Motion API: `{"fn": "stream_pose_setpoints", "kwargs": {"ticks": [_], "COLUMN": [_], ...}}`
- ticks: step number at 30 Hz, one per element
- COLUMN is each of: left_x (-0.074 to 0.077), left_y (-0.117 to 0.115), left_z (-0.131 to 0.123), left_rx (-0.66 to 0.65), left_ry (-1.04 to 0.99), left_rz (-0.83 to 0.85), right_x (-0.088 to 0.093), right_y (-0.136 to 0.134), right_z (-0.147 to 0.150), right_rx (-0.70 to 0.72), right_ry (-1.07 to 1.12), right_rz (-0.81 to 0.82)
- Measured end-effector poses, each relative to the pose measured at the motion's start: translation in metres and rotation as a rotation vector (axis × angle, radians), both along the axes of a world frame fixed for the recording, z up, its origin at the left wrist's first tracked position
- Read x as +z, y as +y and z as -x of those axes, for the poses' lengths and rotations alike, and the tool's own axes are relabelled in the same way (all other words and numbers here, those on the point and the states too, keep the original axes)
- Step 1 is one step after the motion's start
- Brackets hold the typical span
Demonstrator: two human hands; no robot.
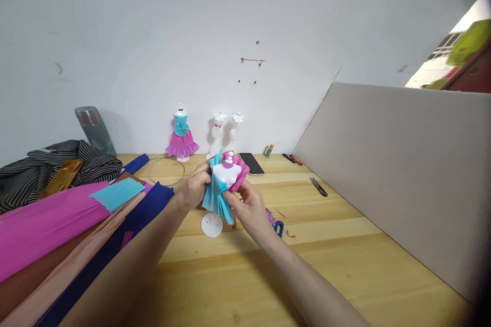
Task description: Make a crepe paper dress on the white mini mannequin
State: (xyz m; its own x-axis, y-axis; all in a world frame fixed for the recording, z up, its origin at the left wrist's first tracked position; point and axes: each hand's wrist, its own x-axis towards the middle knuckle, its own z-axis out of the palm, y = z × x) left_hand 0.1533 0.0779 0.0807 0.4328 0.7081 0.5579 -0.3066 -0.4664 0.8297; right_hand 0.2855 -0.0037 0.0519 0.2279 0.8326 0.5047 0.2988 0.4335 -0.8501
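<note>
A small white dress-form mannequin (226,173) is held tilted above the table, its round white base (212,225) toward me. Pleated light-blue crepe paper (217,202) wraps its front and left side, and pink crepe paper (242,167) stands out behind its right shoulder. My left hand (196,184) is closed on the blue paper's left edge, its fingertips partly hidden behind. With thumb and fingers, my right hand (247,205) pinches the blue paper against the waist.
Crepe paper strips (69,214) and a striped cloth (76,163) lie at left, near a bottle (94,127). A dressed mannequin (181,135), a phone (251,163) and snips (318,187) are behind. Blue-handled scissors (279,228) sit by my right wrist; a white panel (395,163) borders the right.
</note>
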Motion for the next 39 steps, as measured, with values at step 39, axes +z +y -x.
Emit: {"fn": "stream_pose_setpoints", "kwargs": {"ticks": [39], "left_x": [-0.012], "left_y": [-0.003], "left_z": [-0.025], "left_rx": [-0.295], "left_ry": [-0.198], "left_rz": [0.364], "right_x": [-0.005], "right_y": [0.007], "right_z": [0.003], "right_rx": [0.111], "right_ry": [0.094], "right_rz": [0.047]}}
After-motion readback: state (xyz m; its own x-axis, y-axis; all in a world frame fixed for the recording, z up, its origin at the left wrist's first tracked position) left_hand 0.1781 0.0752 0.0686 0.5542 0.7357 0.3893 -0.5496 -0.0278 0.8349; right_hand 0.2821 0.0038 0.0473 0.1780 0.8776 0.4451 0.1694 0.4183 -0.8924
